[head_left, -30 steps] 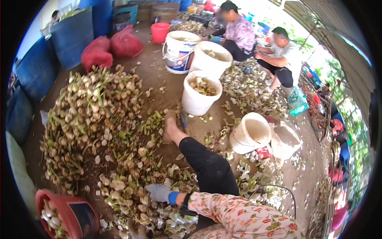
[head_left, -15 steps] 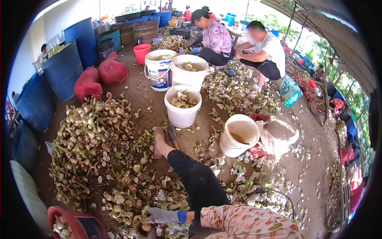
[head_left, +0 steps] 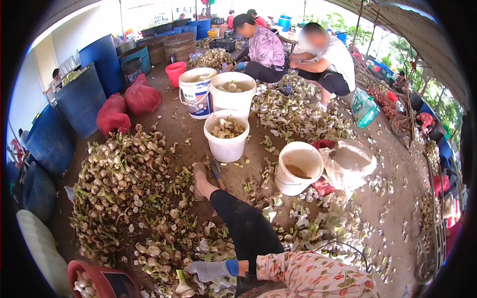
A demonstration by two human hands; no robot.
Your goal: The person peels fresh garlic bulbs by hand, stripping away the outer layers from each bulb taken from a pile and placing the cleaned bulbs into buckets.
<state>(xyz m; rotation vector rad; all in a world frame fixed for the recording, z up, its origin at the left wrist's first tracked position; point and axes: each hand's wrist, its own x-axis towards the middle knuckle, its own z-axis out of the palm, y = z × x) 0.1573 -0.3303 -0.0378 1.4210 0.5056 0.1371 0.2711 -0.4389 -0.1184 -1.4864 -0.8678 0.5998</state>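
Observation:
My right hand [head_left: 207, 270], in a grey glove with a blue cuff, reaches in from the right at the bottom of the view. Its fingers are closed at the stalk of a garlic bulb [head_left: 184, 289], whose pale cut stem points up; the fingertips are partly hidden. Beneath and beside it lie loose garlic bulbs [head_left: 156, 256] and dry peelings. A large heap of garlic with stalks [head_left: 117, 174] rises to the left. At the lower left stands a red bucket [head_left: 109, 279] with peeled white bulbs inside. My left hand is out of view.
My outstretched leg [head_left: 243, 218] crosses the middle, with a knife [head_left: 216, 173] by the foot. Ahead stand a white bucket of garlic [head_left: 226, 149] and another white bucket [head_left: 293, 186]. Two people crouch beyond, near a peelings heap [head_left: 298, 111]. Red sacks [head_left: 141, 97] lie left.
The garlic bulb by my right hand now stands with its stem upward, clearer in view. My hand has shifted slightly to the right, and the view has tilted a little.

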